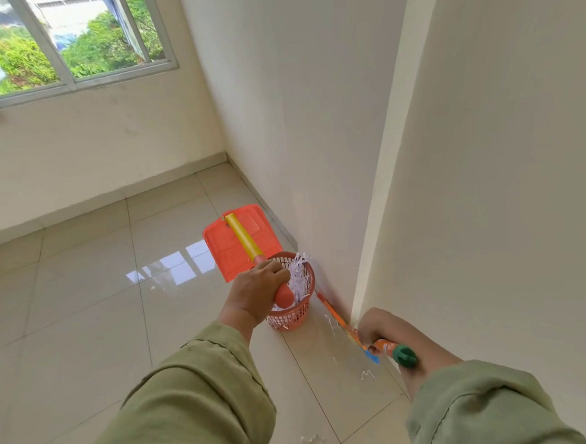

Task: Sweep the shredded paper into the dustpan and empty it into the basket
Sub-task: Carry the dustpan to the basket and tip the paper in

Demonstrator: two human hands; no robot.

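1. Your left hand (257,287) is wrapped round the grip of the dustpan handle (242,235), near its rounded orange end. The dustpan (234,248) is held tilted over the basket (293,309), its pan reaching up and away from you, its underside facing the camera.
2. Your right hand (373,329) is curled round the broom handle (387,347), just below the green end cap. The stick runs from that hand forward and left along the foot of the wall (314,120); the broom head is not clearly visible.
3. Governing relation: the basket sits directly ahead of and below your left hand, on the floor (86,298), tucked into the wall corner. The dustpan's long axis runs from that hand away toward the far left. The left hand is plainly the nearer one to the basket; the right is beside it, low at the wall.
4. Shredded paper (299,272) is heaped in the basket, rising to the rim on the far side. In my judgement the emptying is done or nearly done; the pan's inside cannot be seen.
5. Count: one dustpan, one basket, one broom, two hands.
6. Stray strips (367,374) lie on the floor near your right hand, more (309,438) lie close to your feet, and a few along the wall. Roughly three small scatterings; exact strip count cannot be told.
7. Judgement: another sweep is required for these leftovers.
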